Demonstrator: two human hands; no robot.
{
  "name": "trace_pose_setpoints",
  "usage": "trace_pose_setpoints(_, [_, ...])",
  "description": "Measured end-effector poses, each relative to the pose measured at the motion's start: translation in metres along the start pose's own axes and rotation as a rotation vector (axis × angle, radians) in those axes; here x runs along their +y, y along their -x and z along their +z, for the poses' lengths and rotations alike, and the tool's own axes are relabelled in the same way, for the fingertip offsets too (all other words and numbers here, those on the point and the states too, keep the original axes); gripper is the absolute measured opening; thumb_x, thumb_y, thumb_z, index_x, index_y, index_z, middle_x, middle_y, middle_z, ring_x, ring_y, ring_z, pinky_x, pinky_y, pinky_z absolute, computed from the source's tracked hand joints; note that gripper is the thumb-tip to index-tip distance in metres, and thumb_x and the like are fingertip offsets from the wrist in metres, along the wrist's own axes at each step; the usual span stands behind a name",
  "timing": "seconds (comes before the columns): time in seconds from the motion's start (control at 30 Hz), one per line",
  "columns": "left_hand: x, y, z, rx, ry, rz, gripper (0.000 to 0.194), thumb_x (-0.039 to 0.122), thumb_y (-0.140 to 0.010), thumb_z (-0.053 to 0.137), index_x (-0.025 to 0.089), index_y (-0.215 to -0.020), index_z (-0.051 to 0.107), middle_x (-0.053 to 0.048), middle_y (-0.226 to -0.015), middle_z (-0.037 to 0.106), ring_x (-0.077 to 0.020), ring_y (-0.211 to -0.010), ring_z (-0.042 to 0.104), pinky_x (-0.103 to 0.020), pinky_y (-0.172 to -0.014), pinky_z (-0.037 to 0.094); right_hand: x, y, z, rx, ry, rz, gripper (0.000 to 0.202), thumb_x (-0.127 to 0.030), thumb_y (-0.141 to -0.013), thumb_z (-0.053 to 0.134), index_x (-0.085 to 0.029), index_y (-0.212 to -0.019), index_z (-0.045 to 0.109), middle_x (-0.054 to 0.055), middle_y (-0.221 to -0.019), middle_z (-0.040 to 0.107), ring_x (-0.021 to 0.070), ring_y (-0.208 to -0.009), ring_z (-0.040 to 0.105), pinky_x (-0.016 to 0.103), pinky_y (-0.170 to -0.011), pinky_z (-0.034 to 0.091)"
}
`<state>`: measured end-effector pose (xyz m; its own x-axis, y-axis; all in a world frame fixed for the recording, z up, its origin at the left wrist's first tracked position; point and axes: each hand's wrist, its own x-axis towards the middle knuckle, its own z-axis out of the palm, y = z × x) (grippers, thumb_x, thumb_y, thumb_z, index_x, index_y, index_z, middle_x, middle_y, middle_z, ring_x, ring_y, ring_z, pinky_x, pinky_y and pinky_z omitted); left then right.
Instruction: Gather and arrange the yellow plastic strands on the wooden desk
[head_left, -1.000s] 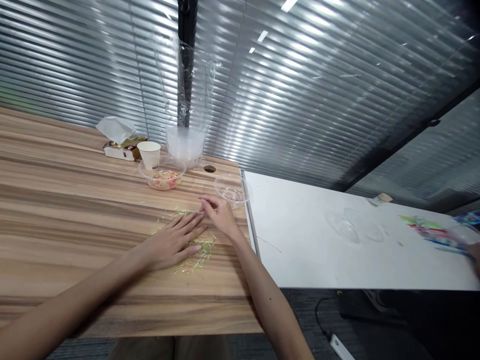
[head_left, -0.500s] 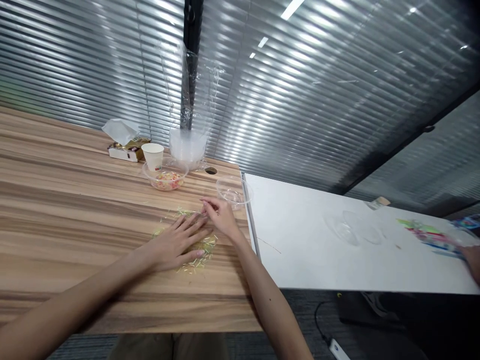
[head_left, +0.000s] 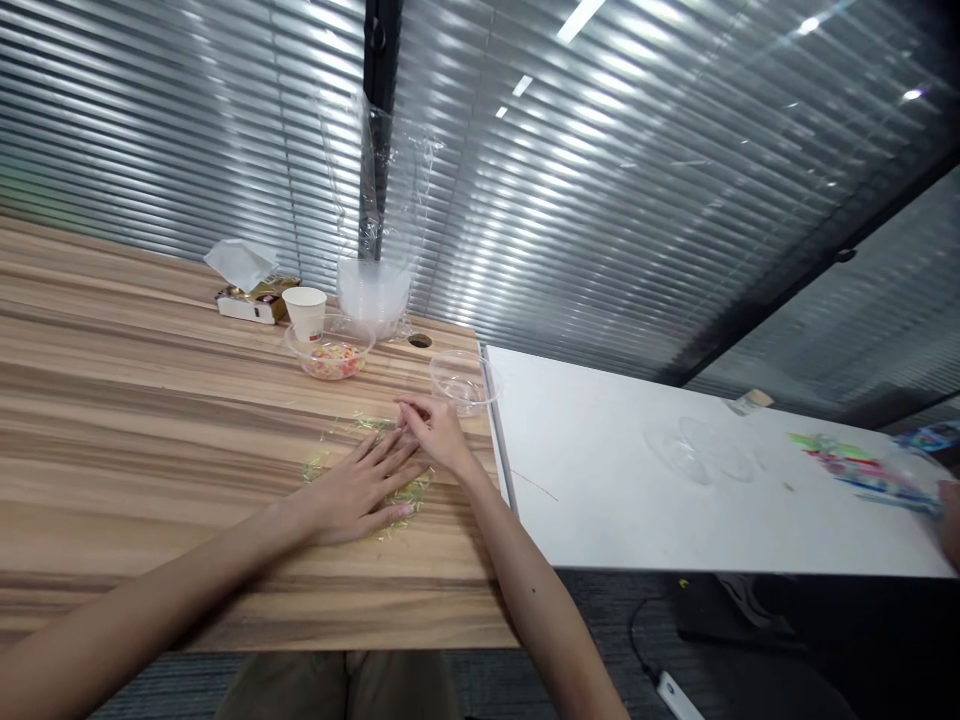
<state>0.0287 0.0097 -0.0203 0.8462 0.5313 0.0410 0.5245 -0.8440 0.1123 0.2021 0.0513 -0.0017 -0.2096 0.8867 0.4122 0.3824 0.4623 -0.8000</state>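
Note:
My left hand (head_left: 360, 492) lies flat with its fingers spread over a scatter of thin, shiny yellow-green strips (head_left: 415, 490) on the wooden table. Some strips stick out past the fingertips and the thumb. At the left fingertips, my right hand (head_left: 437, 430) is closed in a pinch; whatever is between its fingers is too small to make out. Just beyond the right hand stands a clear plastic bowl (head_left: 465, 392). To the left of that, another clear bowl (head_left: 331, 362) holds small pink, orange and yellow pieces.
A paper cup (head_left: 305, 312), a tissue pack (head_left: 251, 300) and stacked clear bowls in a plastic bag (head_left: 373, 297) stand along the back. On the white table (head_left: 592, 450) are clear lids (head_left: 712, 450), a small jar (head_left: 750, 402) and coloured strips (head_left: 855, 468), near another person's hand (head_left: 950, 520).
My hands stay in nearly the same place, the left still flat and the right still pinched. The view shifts slightly. At far right, the other person's hand has moved a little.

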Motion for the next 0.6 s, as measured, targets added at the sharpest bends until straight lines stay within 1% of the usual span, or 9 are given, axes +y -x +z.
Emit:
trace_pose_setpoints(0.13, [0.002, -0.001, -0.001, 0.032, -0.007, 0.02, 0.063, 0.057, -0.097, 0.025, 0.024, -0.151, 0.018, -0.008, -0.158, 0.011, -0.0328, -0.144, -0.002, -0.051, -0.115, 0.005, -0.001, 0.001, 0.0, -0.01, 0.001, 0.015, 0.025, -0.017, -0.088, 0.05, -0.015, -0.101, 0.071, 0.0, -0.07, 0.069, 0.0124, -0.065, 0.063, 0.024, -0.067, 0.05])
trace_pose_setpoints(0.2, [0.003, -0.001, -0.002, 0.025, -0.003, 0.022, 0.064, 0.056, -0.098, 0.024, 0.023, -0.152, 0.015, -0.008, -0.158, 0.01, -0.0328, -0.144, -0.003, -0.051, -0.115, 0.004, -0.001, 0.002, 0.001, -0.016, -0.002, 0.025, 0.025, -0.017, -0.089, 0.05, -0.015, -0.102, 0.07, 0.001, -0.07, 0.069, 0.0124, -0.065, 0.064, 0.024, -0.067, 0.05])
trace_pose_setpoints(0.3, [0.002, -0.002, -0.002, 0.005, 0.003, 0.01, 0.064, 0.056, -0.098, 0.023, 0.023, -0.152, 0.015, -0.008, -0.158, 0.009, -0.0332, -0.144, -0.004, -0.051, -0.115, 0.004, 0.0, 0.002, 0.001, -0.024, 0.003, 0.022, 0.025, -0.016, -0.089, 0.05, -0.013, -0.103, 0.07, 0.002, -0.071, 0.069, 0.0126, -0.066, 0.064, 0.024, -0.068, 0.05])
trace_pose_setpoints(0.5, [-0.008, 0.0, 0.001, 0.041, -0.025, -0.031, 0.065, 0.057, -0.097, 0.023, 0.022, -0.152, 0.014, -0.01, -0.157, 0.013, -0.0311, -0.145, 0.002, -0.05, -0.115, 0.005, 0.003, 0.001, 0.002, -0.036, 0.015, 0.007, 0.024, -0.017, -0.089, 0.05, -0.015, -0.102, 0.07, 0.002, -0.074, 0.07, 0.0126, -0.065, 0.063, 0.023, -0.065, 0.049])
trace_pose_setpoints(0.6, [-0.011, 0.002, 0.002, 0.055, -0.039, -0.04, 0.065, 0.057, -0.098, 0.022, 0.023, -0.152, 0.011, -0.009, -0.157, 0.012, -0.0307, -0.145, 0.002, -0.049, -0.115, 0.006, 0.004, 0.001, 0.002, -0.048, 0.01, 0.013, 0.024, -0.017, -0.09, 0.05, -0.015, -0.103, 0.07, 0.002, -0.074, 0.07, 0.0123, -0.066, 0.063, 0.023, -0.065, 0.049])
